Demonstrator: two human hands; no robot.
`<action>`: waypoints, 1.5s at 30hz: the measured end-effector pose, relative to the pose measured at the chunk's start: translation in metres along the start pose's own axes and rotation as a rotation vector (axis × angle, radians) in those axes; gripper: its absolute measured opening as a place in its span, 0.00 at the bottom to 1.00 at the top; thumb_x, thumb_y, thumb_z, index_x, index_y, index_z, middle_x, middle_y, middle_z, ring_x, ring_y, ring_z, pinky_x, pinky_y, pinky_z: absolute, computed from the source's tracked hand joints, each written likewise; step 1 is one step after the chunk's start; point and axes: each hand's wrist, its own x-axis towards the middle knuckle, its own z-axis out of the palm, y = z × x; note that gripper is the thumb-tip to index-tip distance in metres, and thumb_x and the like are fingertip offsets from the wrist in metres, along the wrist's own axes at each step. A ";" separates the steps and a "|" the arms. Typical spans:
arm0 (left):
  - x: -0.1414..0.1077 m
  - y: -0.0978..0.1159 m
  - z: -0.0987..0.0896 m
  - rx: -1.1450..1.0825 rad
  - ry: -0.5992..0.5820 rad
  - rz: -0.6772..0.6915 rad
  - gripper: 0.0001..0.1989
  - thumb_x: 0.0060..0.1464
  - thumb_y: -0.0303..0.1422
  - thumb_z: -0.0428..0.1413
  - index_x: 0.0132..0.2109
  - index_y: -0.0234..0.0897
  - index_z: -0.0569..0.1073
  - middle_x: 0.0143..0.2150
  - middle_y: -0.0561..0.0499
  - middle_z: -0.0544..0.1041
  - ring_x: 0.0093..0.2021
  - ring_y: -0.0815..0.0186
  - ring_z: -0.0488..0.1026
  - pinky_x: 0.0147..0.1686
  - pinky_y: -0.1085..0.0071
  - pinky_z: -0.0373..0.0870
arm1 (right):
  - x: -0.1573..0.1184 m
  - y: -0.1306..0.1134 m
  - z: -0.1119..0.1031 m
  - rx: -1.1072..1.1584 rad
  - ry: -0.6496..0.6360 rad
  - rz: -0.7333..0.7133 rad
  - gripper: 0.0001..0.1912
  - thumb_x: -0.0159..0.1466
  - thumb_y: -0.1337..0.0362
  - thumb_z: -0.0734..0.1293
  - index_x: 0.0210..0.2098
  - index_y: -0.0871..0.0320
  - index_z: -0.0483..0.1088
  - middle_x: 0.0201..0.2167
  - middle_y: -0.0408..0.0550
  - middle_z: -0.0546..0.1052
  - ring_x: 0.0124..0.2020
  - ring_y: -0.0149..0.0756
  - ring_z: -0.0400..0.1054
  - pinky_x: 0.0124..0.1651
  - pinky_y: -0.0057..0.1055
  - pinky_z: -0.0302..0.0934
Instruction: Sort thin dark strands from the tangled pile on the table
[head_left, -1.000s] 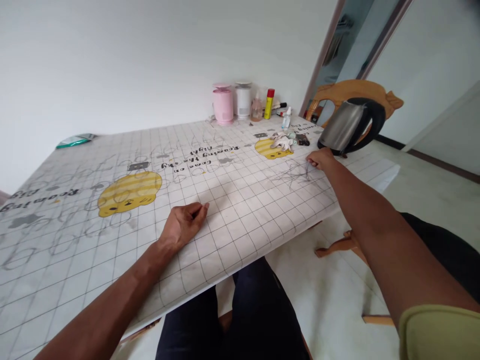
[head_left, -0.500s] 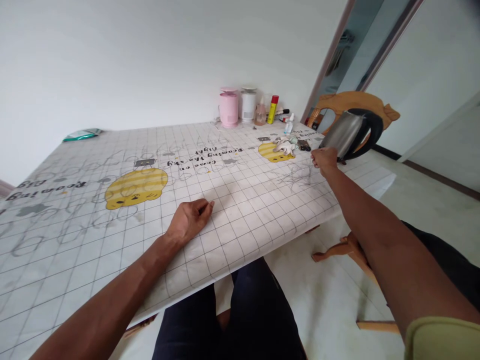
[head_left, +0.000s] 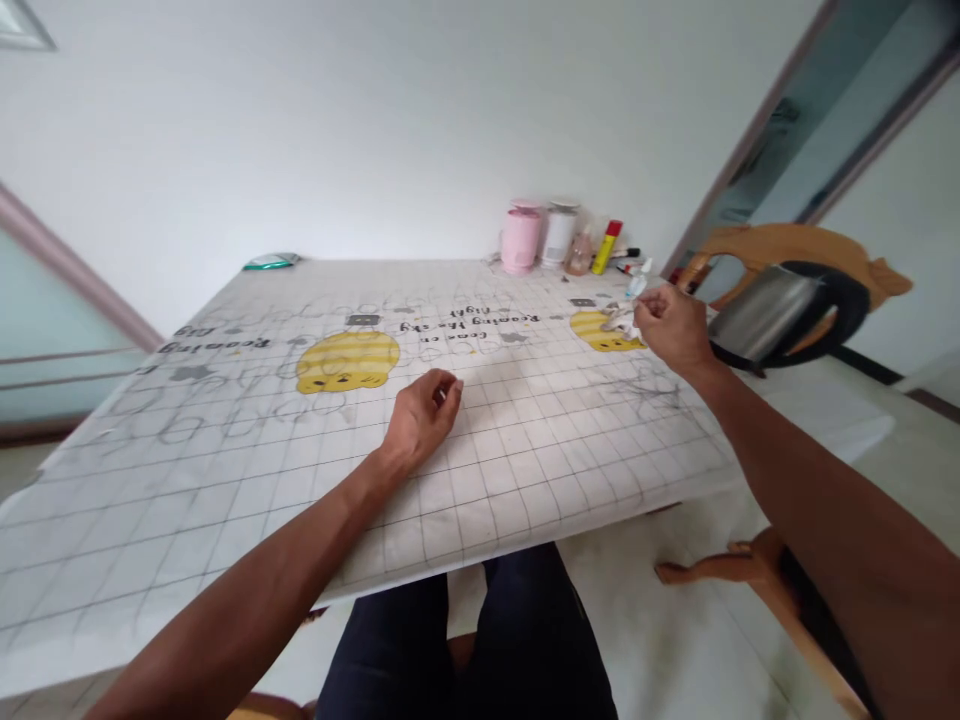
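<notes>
Strands (head_left: 649,386) lie tangled on the bench (head_left: 525,480), just nearside of the right hand (head_left: 671,322), no common long axis. Left hand (head_left: 422,418) is farther; I can't tell whether either's curled fingers (head_left: 652,306) pinch anything.

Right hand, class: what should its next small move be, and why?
The right hand should probably open a little toward the crumpled white item: it looks curled and sits right beside that item in view, though contact is unclear. The left hand rests farther off on the tablecloth.
</notes>
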 end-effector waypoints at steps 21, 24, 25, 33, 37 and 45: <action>0.021 0.003 -0.034 -0.799 -0.280 -0.335 0.15 0.63 0.40 0.70 0.38 0.30 0.82 0.34 0.44 0.80 0.26 0.70 0.74 0.22 0.73 0.68 | -0.067 -0.201 0.052 -0.214 -0.324 -1.197 0.14 0.76 0.68 0.57 0.41 0.54 0.73 0.36 0.56 0.80 0.38 0.50 0.73 0.36 0.41 0.61; 0.024 -0.001 -0.036 -0.902 -0.177 -0.330 0.14 0.63 0.39 0.70 0.40 0.30 0.81 0.32 0.48 0.78 0.28 0.70 0.76 0.26 0.73 0.73 | -0.079 -0.206 0.045 -0.036 -0.257 -0.958 0.12 0.77 0.58 0.61 0.43 0.52 0.75 0.36 0.55 0.81 0.40 0.52 0.76 0.37 0.42 0.64; 0.026 -0.001 -0.038 -0.948 -0.131 -0.322 0.13 0.64 0.39 0.69 0.41 0.30 0.81 0.32 0.49 0.77 0.28 0.70 0.76 0.27 0.73 0.74 | -0.085 -0.206 0.043 0.053 -0.243 -0.844 0.13 0.77 0.55 0.62 0.43 0.52 0.76 0.35 0.55 0.81 0.40 0.52 0.76 0.36 0.42 0.65; 0.041 0.001 -0.048 -1.164 0.011 -0.285 0.09 0.66 0.35 0.66 0.44 0.32 0.82 0.35 0.50 0.77 0.31 0.71 0.75 0.32 0.74 0.76 | -0.112 -0.212 0.075 1.112 -0.785 0.079 0.26 0.67 0.37 0.73 0.41 0.55 0.75 0.37 0.58 0.83 0.30 0.44 0.76 0.21 0.34 0.64; 0.041 0.000 -0.042 -1.180 -0.041 -0.267 0.12 0.62 0.38 0.69 0.45 0.31 0.82 0.35 0.50 0.78 0.31 0.70 0.76 0.32 0.72 0.77 | -0.106 -0.226 0.098 1.384 -0.730 0.104 0.23 0.63 0.43 0.79 0.38 0.55 0.74 0.37 0.54 0.82 0.35 0.40 0.77 0.28 0.32 0.69; 0.036 -0.014 -0.030 -1.081 -0.008 -0.317 0.19 0.60 0.38 0.70 0.53 0.30 0.81 0.34 0.49 0.80 0.31 0.66 0.79 0.34 0.66 0.80 | -0.103 -0.226 0.121 1.252 -0.597 0.131 0.11 0.67 0.56 0.76 0.39 0.54 0.72 0.28 0.48 0.80 0.28 0.39 0.76 0.26 0.32 0.68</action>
